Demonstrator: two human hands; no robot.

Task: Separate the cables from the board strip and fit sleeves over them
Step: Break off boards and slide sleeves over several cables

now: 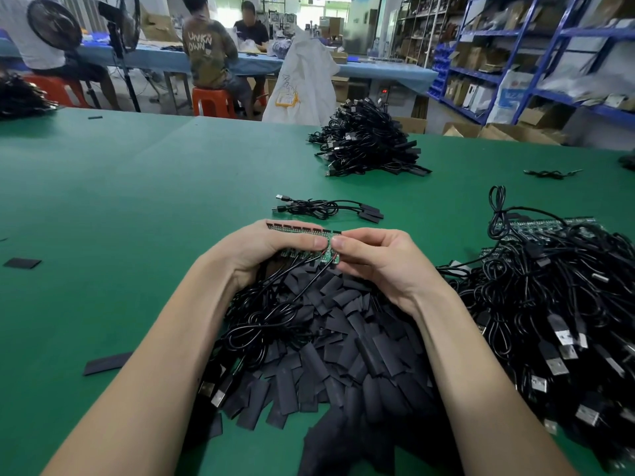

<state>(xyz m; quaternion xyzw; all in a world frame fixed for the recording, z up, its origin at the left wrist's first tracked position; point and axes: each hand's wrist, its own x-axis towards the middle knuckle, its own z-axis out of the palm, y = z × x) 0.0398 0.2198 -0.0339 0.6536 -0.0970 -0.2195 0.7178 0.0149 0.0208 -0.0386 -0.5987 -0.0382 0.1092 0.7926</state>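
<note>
board strip sits over the near middle of the green worktop, held up between both hands just above a heap of black sleeves. left hand grips the long part of the strip, fingers curled over its far edge and thumb lying along the near side. right hand pinches the end board at the strip's right tip, thumb against fingers, apparently to snap that piece free. black cables hang from the strip's near edge down onto the sleeves.

progress looks early for this strip: most boards seem joined, and none of its cables shows a sleeve. two finished cables lie just beyond the hands, and a large finished pile sits further back. to the right a big tangle of cables on more strips waits, so much work appears left.
</note>
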